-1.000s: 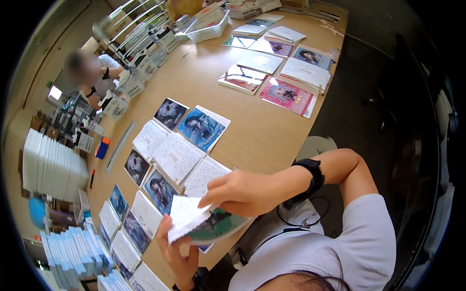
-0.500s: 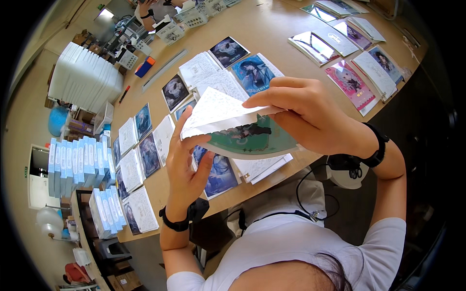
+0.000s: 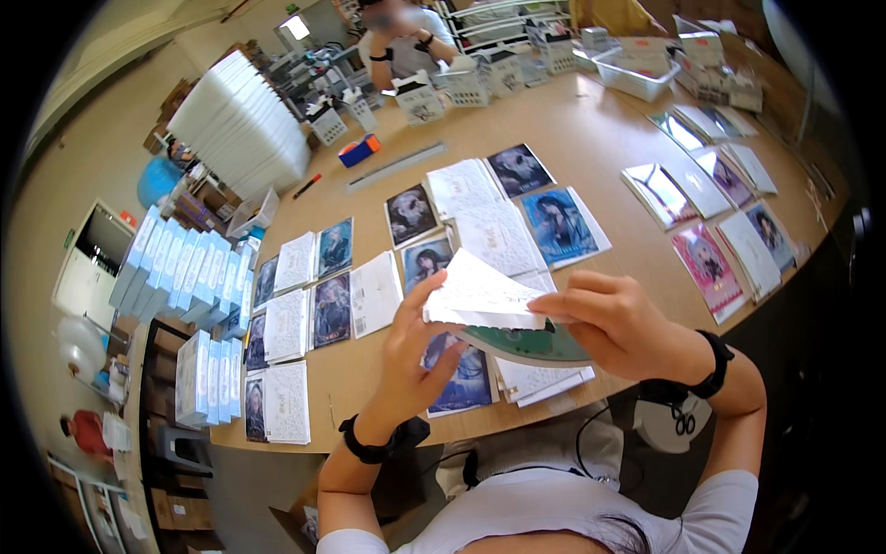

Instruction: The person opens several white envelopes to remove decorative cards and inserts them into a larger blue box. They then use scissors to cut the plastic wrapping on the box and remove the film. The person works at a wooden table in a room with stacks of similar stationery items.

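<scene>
Above the table's near side, both hands hold a bent picture packet (image 3: pixel 475 294). Its upper face is white with fine patterning, and a green illustrated face curves below. My left hand (image 3: pixel 406 360) grips its left end, thumb underneath and fingers behind. At the other end my right hand (image 3: pixel 623 319) pinches the white edge between thumb and fingers. Part of the green face is hidden behind the white sheet and the fingers. Beneath lie a blue picture packet (image 3: pixel 461 383) and a pile of white sheets (image 3: pixel 544 380).
Rows of picture packets (image 3: pixel 558 226) cover the table (image 3: pixel 591 120), with more at the right. A blue-orange tape dispenser (image 3: pixel 359 150), red marker (image 3: pixel 307 186) and ruler (image 3: pixel 397 167) lie farther back. Light-blue boxes (image 3: pixel 189 268) stand left. Another person (image 3: pixel 406 46) sits across, near white baskets (image 3: pixel 637 74).
The view has shifted, showing more of the far table and the other person. The packet's green face shows less now, with the white side turned more toward me. Both hands keep hold.
</scene>
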`<action>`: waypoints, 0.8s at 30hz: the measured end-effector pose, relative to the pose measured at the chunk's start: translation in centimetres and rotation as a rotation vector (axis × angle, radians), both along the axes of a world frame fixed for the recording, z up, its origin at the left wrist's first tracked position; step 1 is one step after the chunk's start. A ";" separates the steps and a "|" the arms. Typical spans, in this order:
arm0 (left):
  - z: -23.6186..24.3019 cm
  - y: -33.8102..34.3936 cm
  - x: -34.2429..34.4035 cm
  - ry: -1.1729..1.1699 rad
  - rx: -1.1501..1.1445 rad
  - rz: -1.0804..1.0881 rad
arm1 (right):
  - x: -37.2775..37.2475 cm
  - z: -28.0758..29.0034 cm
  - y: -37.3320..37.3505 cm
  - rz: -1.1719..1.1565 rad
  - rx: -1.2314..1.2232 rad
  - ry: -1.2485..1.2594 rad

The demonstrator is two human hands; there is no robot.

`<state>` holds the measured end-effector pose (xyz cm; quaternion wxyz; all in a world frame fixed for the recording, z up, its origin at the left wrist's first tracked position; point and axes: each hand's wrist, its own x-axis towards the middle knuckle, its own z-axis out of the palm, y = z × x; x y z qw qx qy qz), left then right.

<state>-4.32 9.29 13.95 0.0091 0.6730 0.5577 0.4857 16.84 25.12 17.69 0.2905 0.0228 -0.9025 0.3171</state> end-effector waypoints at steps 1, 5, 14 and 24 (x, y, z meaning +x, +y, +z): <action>-0.3 -0.2 -0.3 -0.045 0.004 -0.008 | -0.3 0.2 -0.2 0.010 0.029 -0.009; -0.7 -1.4 -1.4 -0.036 -0.053 -0.022 | -1.9 -0.3 -0.7 0.050 0.057 0.014; -1.6 -2.4 -2.7 -0.027 -0.015 -0.004 | -3.5 0.1 -1.3 0.067 0.070 -0.096; -1.2 -2.8 -2.4 0.013 -0.080 0.055 | -4.4 0.4 -0.3 0.017 -0.012 0.041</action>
